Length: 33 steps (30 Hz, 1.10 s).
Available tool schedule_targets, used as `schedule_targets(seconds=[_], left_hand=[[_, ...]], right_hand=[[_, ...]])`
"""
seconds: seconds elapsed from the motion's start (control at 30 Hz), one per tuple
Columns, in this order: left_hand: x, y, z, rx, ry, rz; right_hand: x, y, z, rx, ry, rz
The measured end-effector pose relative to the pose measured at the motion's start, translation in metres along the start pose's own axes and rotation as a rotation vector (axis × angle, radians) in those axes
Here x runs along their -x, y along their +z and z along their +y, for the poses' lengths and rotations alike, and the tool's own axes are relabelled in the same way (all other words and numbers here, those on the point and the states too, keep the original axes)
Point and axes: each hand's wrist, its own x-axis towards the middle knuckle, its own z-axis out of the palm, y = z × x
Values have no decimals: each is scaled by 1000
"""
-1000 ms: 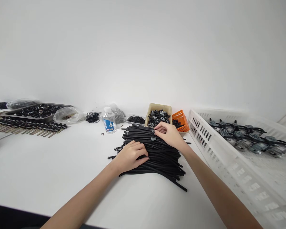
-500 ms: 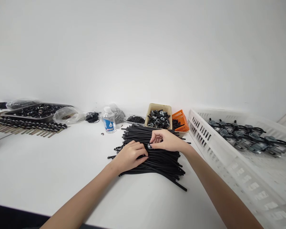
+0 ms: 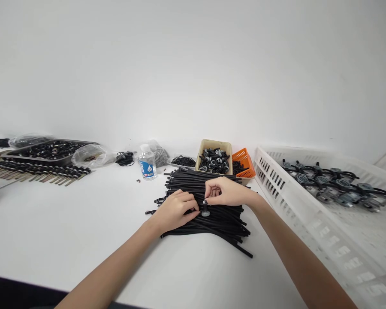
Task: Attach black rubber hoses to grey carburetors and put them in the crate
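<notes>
Black tubes lay heaped on the white table, long axes running left to right. Left hand lay on the heap, fingers curled down; whether they gripped one tube could not be told. Right hand pinched a small grey fitting, held just right of the left fingertips, nearly touching them, directly above the heap.

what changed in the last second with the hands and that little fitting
The right hand, pinching the small grey fitting, drew back from the far edge of the black tubes toward the left hand, bringing the fitting down next to its fingertips. Nothing was let go. The left hand stayed on the tubes; beige bin, bottle and white crate did not move.
</notes>
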Motion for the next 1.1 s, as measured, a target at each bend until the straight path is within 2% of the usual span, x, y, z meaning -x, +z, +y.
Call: schedule_targets(seconds=[0.13, 0.27, 0.37, 0.47, 0.67, 0.9, 1.03, 1.1], left_hand=[[-1, -1, 2, 7, 2, 12], [-2, -2, 3, 9, 5, 29], [-2, -3, 2, -7, -8, 53], [-2, -3, 3, -16, -49, 88], [-2, -6, 4, -1, -130, 152], [-2, -4, 2, 32, -141, -6], [-3, -4, 1, 26, -142, -53], [-3, -5, 1, 28, -136, -61]], right_hand=[[10, -19, -8, 24, 10, 337], [19, -39, 0, 126, 74, 698], [22, -46, 6, 196, 93, 805], [22, -43, 2, 197, 103, 750], [20, -23, -21, 214, 40, 489], [17, -17, -18, 246, 125, 300], [14, -15, -14, 272, 141, 159], [13, -14, -14, 270, 130, 136]])
